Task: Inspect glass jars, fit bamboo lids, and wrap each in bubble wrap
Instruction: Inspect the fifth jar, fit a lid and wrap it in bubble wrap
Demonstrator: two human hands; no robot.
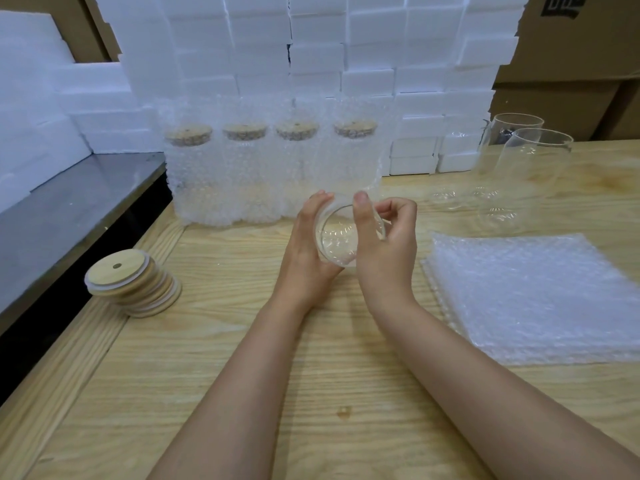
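Observation:
A clear glass jar (337, 239) is held over the wooden table (214, 358), tilted so its open mouth faces me. My left hand (304, 258) cups its left side and underside. My right hand (388, 244) grips the right side, thumb lying over the rim. A stack of bamboo lids (133, 284) leans at the left. Bubble wrap sheets (533, 296) are piled at the right. Several wrapped, lidded jars (273, 168) stand in a row behind my hands. Bare glass jars (519, 174) stand at the back right.
White foam blocks (311, 46) are stacked like a wall along the back. Cardboard boxes (571, 64) rise at the far right. A grey metal surface (69, 209) adjoins the table on the left, a step lower.

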